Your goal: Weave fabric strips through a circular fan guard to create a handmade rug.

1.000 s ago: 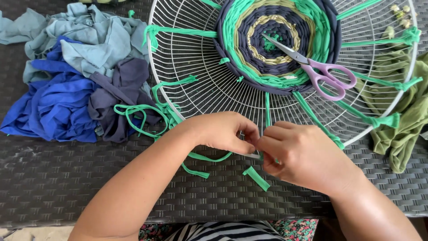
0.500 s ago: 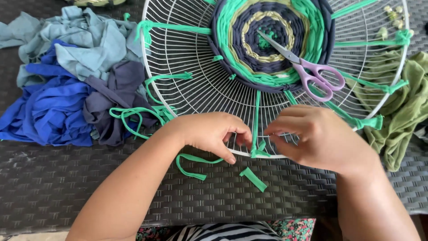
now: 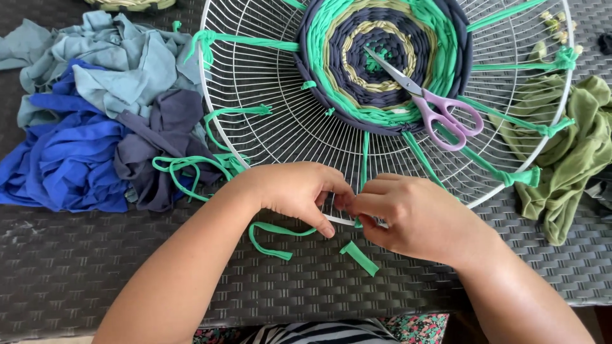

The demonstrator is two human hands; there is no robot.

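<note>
Both hands meet at the near rim of a round white wire frame lying on a dark woven worktop. The left hand and the right hand are closed, pinching a green fabric strip that runs from the rim up to a round woven mat at the frame's centre. Purple-handled scissors rest on the mat's right side. A loose green strip and a short green scrap lie on the worktop near the hands. Blue and grey cloth is piled at the left, olive cloth at the right.
</note>
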